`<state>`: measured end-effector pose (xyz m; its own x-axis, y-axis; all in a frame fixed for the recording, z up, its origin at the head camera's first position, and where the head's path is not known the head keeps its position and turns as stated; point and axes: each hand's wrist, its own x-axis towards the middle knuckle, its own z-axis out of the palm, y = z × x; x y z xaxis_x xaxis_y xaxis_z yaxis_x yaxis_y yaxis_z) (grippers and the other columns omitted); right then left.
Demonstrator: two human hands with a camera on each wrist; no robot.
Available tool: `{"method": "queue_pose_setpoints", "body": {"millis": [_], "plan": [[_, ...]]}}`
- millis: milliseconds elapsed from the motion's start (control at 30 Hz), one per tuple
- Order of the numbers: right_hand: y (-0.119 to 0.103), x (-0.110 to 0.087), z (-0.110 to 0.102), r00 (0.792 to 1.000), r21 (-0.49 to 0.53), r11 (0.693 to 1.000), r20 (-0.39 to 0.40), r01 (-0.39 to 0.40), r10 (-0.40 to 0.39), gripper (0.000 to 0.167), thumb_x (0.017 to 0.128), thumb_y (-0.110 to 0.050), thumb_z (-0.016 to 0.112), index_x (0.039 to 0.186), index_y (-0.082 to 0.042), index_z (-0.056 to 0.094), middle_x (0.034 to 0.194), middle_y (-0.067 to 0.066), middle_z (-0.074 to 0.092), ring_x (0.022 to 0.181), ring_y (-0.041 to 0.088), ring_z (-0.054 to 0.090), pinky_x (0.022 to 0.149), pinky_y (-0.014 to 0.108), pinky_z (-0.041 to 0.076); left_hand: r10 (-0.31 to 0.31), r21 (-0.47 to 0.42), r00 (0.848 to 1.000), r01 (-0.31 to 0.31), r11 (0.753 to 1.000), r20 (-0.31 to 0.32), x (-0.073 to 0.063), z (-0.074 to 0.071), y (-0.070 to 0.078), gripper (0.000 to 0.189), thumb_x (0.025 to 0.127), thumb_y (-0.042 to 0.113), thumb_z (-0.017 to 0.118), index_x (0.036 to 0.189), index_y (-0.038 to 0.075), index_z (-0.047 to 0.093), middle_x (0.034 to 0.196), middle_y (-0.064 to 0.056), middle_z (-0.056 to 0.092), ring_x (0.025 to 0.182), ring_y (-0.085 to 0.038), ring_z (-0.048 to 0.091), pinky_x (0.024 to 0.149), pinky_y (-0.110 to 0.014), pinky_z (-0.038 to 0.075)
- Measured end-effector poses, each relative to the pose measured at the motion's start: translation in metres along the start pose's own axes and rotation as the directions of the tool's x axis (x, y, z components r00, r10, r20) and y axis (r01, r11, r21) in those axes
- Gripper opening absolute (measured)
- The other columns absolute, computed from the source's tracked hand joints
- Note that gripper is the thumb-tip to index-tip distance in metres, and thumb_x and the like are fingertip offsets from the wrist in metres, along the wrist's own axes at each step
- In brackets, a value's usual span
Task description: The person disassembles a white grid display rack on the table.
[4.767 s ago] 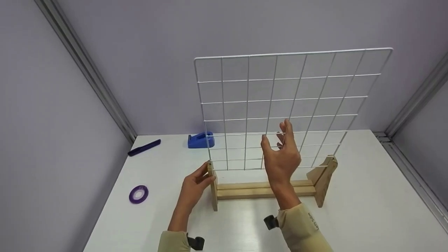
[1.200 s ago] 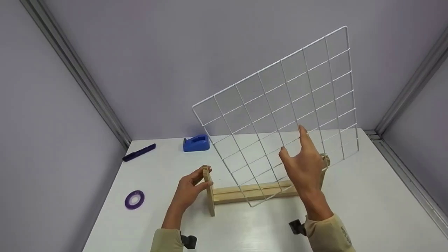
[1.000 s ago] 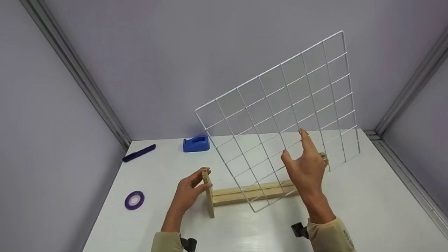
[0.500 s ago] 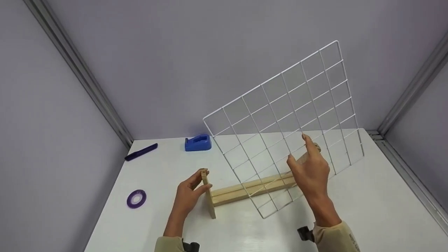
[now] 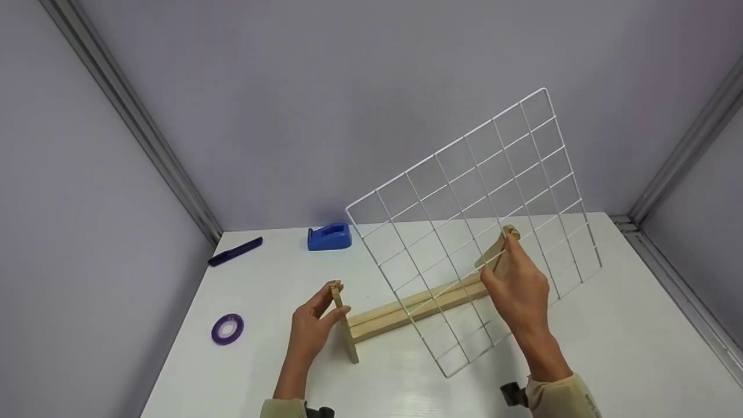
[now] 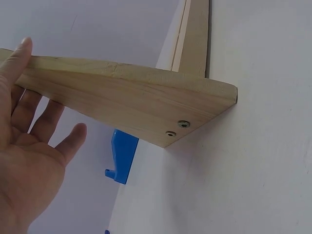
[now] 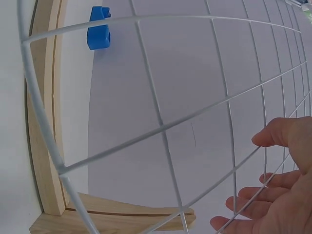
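Grid of white wire (image 5: 462, 211), likely light, stiff, suits our right hand's (image 5: 522, 291) four-o'clock finger pinch; our left hand (image 5: 310, 326) pinches the pale wooden stand (image 5: 378, 325) at nine.

White table (image 5: 395, 392) under wooden stand (image 5: 380, 323), blue dispenser (image 5: 329, 238), purple ring (image 5: 215, 330), dark stick (image 5: 235, 252)

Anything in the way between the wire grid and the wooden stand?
No loose object is visible between the wire grid and wooden stand. The right hand, holding the grid, hides part of the stand's right end in the head view. The blue tape dispenser sits farther back.
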<state>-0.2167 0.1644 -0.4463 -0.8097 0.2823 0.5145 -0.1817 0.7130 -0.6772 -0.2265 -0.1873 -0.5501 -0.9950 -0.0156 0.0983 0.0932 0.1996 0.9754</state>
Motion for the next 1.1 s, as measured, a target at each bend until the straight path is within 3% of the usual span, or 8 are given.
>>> {"method": "queue_pose_setpoints", "body": {"millis": [167,400,500,633,733,867,1100], "plan": [[0.003,0.000,0.000,1.000,-0.004,1.000,0.004,-0.015,0.015,0.065,0.079,0.001,0.073,0.142,0.004,0.055,0.130,0.029,0.065,0.071,0.031,0.059,0.061,0.042,0.049,0.001,-0.005,1.000,-0.001,1.000,-0.020,0.000,0.001,0.003,0.062,0.088,0.025,0.080,0.144,0.017,0.057,0.141,0.001,0.064,0.140,-0.019,0.053,0.116,-0.032,0.043],[0.010,-0.005,-0.001,0.999,-0.021,1.000,0.027,-0.019,0.020,0.066,0.079,0.001,0.072,0.142,0.004,0.054,0.129,0.028,0.067,0.062,0.027,0.048,0.055,0.035,0.040,-0.027,0.018,0.998,0.028,0.999,-0.050,-0.004,0.003,0.006,0.066,0.087,0.028,0.081,0.146,0.016,0.055,0.142,0.001,0.063,0.141,-0.021,0.052,0.117,-0.037,0.043],[0.013,-0.007,-0.001,0.999,-0.034,0.999,0.035,-0.014,0.015,0.065,0.080,0.000,0.073,0.142,0.003,0.055,0.128,0.029,0.066,0.062,0.028,0.051,0.057,0.039,0.045,-0.031,0.020,0.997,0.032,0.999,-0.066,-0.006,0.003,0.007,0.066,0.087,0.027,0.081,0.146,0.015,0.055,0.142,0.001,0.063,0.141,-0.021,0.052,0.117,-0.040,0.043],[0.018,-0.008,-0.002,0.998,-0.044,0.999,0.062,-0.013,0.016,0.063,0.081,-0.002,0.073,0.142,0.000,0.056,0.128,0.029,0.066,0.052,0.018,0.040,0.053,0.034,0.039,-0.018,0.020,0.996,0.020,1.000,-0.084,-0.007,0.003,0.007,0.067,0.086,0.027,0.082,0.146,0.013,0.056,0.142,0.000,0.063,0.140,-0.022,0.053,0.116,-0.039,0.043],[0.023,-0.009,-0.003,0.996,-0.053,0.998,0.082,-0.015,0.020,0.063,0.082,-0.002,0.074,0.143,-0.002,0.056,0.110,0.027,0.072,0.048,0.006,0.022,0.050,0.028,0.029,-0.007,0.016,0.996,0.009,1.000,-0.089,-0.007,0.003,0.006,0.069,0.086,0.028,0.082,0.146,0.011,0.055,0.142,-0.001,0.063,0.139,-0.022,0.054,0.116,-0.038,0.043],[0.029,-0.012,-0.004,0.995,-0.069,0.998,0.101,-0.008,0.015,0.063,0.082,-0.002,0.075,0.142,-0.003,0.057,0.081,0.020,0.065,0.046,0.001,0.017,0.048,0.025,0.027,-0.019,0.001,0.995,0.019,1.000,-0.103,-0.010,0.004,0.006,0.069,0.085,0.028,0.082,0.147,0.012,0.054,0.143,-0.001,0.062,0.139,-0.022,0.054,0.115,-0.037,0.044],[0.038,-0.015,-0.004,0.990,-0.096,0.995,0.141,-0.017,0.030,0.065,0.081,-0.003,0.075,0.143,-0.004,0.056,0.069,0.009,0.054,0.047,0.004,0.020,0.049,0.026,0.027,-0.049,0.003,0.988,0.050,0.999,-0.143,-0.017,0.006,0.007,0.072,0.085,0.032,0.083,0.148,0.015,0.053,0.147,0.000,0.058,0.140,-0.021,0.052,0.117,-0.036,0.043]]}}
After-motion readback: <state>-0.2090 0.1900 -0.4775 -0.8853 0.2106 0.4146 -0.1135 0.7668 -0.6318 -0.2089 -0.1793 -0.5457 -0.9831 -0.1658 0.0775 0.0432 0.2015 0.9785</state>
